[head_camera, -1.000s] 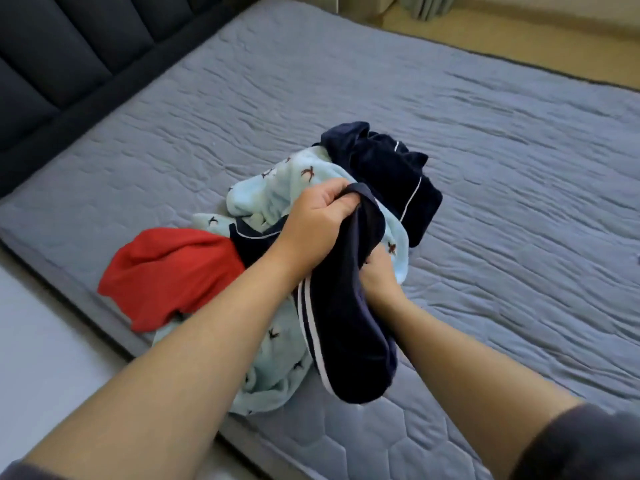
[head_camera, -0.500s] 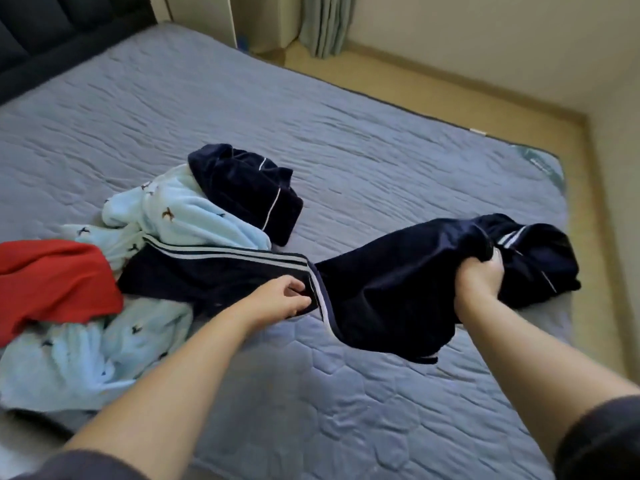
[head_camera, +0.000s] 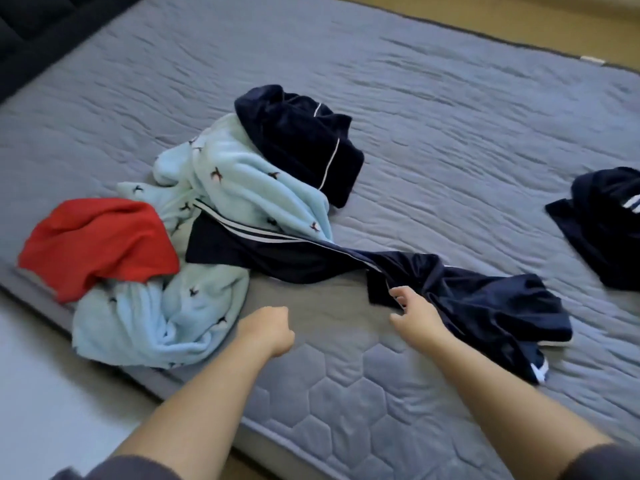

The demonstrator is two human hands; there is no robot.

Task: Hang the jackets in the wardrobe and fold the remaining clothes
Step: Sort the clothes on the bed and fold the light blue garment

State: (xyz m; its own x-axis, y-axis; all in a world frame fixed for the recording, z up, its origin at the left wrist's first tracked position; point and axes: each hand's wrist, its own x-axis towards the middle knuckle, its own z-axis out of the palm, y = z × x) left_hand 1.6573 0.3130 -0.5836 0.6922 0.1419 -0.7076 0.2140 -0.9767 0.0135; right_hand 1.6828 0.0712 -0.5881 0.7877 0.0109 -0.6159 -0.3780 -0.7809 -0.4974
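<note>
Our left hand (head_camera: 266,329) is curled into an empty fist over the bed (head_camera: 450,98). Our right hand (head_camera: 412,313), fingers loosely apart, is at the edge of the navy striped pants (head_camera: 485,306). Beyond lie a red garment (head_camera: 97,244), a pale blue fleece (head_camera: 242,181) and a navy piped top (head_camera: 298,136).

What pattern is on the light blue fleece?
The light blue fleece has small dark bird-like motifs scattered over it; head view.

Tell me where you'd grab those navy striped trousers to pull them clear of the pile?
I'd probably take the navy striped trousers at the twisted, bunched part just beside the right hand, reaching in from the near edge of the mattress. That end lies loose on bare quilting, while the striped end rests against the pale blue fleece in the pile.
</note>
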